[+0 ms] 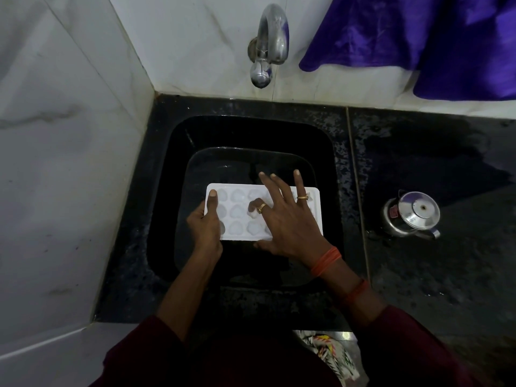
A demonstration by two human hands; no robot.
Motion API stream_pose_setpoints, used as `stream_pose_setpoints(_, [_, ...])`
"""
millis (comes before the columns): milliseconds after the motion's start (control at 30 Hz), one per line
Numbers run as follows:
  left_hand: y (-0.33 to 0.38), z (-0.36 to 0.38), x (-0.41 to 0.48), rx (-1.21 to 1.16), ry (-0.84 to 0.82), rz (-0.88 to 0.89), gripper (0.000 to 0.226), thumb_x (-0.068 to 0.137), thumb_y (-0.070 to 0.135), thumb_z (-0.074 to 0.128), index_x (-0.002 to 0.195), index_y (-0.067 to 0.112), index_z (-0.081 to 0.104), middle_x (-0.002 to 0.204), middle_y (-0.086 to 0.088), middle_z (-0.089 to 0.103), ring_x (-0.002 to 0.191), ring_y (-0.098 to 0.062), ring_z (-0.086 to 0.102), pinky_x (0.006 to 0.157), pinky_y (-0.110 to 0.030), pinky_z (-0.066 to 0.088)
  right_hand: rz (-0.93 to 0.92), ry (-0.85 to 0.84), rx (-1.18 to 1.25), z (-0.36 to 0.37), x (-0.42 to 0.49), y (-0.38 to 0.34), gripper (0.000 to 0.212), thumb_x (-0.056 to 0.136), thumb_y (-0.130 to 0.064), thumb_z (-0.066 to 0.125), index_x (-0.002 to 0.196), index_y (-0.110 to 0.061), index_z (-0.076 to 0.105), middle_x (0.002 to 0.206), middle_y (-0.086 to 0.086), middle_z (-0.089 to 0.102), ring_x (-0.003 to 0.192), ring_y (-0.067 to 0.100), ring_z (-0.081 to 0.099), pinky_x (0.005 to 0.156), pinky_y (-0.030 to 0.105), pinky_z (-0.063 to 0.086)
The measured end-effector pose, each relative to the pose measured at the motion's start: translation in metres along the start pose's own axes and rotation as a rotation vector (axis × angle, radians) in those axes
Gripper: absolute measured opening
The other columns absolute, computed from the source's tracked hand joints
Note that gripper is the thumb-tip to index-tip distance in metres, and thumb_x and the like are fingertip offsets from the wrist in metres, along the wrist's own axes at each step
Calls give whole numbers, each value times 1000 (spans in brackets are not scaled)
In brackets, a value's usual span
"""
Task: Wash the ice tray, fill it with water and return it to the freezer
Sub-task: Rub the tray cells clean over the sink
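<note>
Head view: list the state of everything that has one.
Ice tray: face up, over the sink, held.
Left hand: grips the tray's left edge.
Right hand: fingers spread over the tray, one bent into a cavity.
Tap: no stream visible.
Steel pot: upright, lidded.

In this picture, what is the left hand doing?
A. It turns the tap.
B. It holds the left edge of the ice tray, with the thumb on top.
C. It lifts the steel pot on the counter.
B: the left hand holds the ice tray by its left edge above the sink, its thumb on the rim.
</note>
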State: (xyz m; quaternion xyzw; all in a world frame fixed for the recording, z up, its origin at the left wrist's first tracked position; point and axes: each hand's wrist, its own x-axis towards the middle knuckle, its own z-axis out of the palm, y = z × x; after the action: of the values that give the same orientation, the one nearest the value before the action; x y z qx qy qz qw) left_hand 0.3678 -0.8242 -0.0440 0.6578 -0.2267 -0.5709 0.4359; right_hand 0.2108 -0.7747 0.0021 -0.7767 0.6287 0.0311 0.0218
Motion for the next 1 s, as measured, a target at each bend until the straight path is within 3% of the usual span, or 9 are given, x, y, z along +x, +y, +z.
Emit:
stream_pose_setpoints(67, [0,0,-1,8,3,2,22,95,37,65,84,19,72,83,-1,73,81,-22,71,71,-37,60,28,-1,22,1,2,1,90,57,-77,67,129,-24,53,160,19,20,147,38,21,117,65,-5])
stream_pose_setpoints(200, [0,-1,-3,20,3,0,23,95,38,65,85,18,72,84,-2,72,84,-24,71,75,-39,60,74,-69,98,-1,7,2,109,51,-75,76,141,-23,44,162,22,6,150,38,7,115,64,-15])
stream_pose_setpoints(600, [-1,-5,-9,11,-1,6,23,96,37,65,86,18,72,82,0,73,75,-17,72,59,-28,60,7,-180,67,-3,12,4,114,56,-77,72,148,-23,35,163,20,-12,150,39,-9,115,61,-19])
stream_pose_setpoints(833, [-3,-5,-6,7,1,-6,24,95,39,66,87,17,73,84,-1,75,80,-21,73,67,-34,62,43,-96,38,-1,12,6,117,42,-86,69,136,-19,50,163,23,6,150,40,7,115,62,-14])
stream_pose_setpoints(1000, [-2,-4,-4,20,-6,8,24,95,39,66,86,18,73,82,0,75,78,-19,73,64,-32,61,39,-142,49,-1,12,8,120,48,-89,64,145,-22,43,163,22,-4,151,40,-1,115,62,-15])
